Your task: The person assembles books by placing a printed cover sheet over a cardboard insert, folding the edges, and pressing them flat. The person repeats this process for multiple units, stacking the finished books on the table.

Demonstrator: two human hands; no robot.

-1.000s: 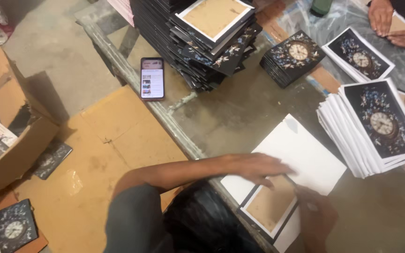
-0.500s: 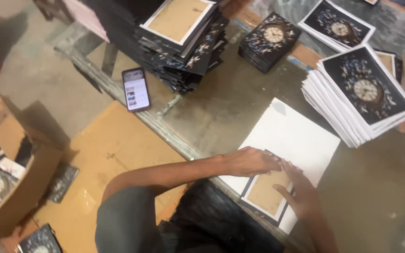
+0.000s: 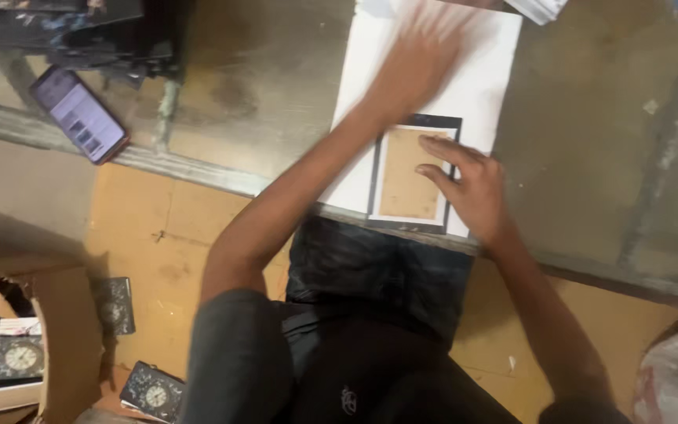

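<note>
1. Fingers (image 3: 439, 149) of the right hand (image 3: 468, 188) lie spread and nearly flat, pressing down on the right side of a dark-framed rectangular board with a tan cardboard back (image 3: 410, 174); they grip nothing, only rest on top.
2. The left hand (image 3: 421, 59) is blurred over a large white sheet of paper (image 3: 480, 86), its fingers spread open and flat above or on the sheet; whether it touches the paper cannot be told, and it holds nothing.
3. The tan-backed board lies face down on the lower part of the white sheet, near the front edge of the worn grey-brown table (image 3: 590, 141), with its lower edge close to the table's rim.
4. The white sheet runs from the table's front edge up toward the top of the view.
5. A smartphone with a lit purple-white screen (image 3: 80, 114) lies at the table's left edge, well apart from the hands.
6. A stack of dark printed boards (image 3: 64, 23) sits at the upper left of the table, just beyond the phone.
7. Below the table, an open brown cardboard box (image 3: 56, 338) stands on the orange-brown floor at lower left, holding dark clock-face panels (image 3: 17, 357).
8. Two more dark panels (image 3: 151, 392) lie on the floor beside the box.
</note>
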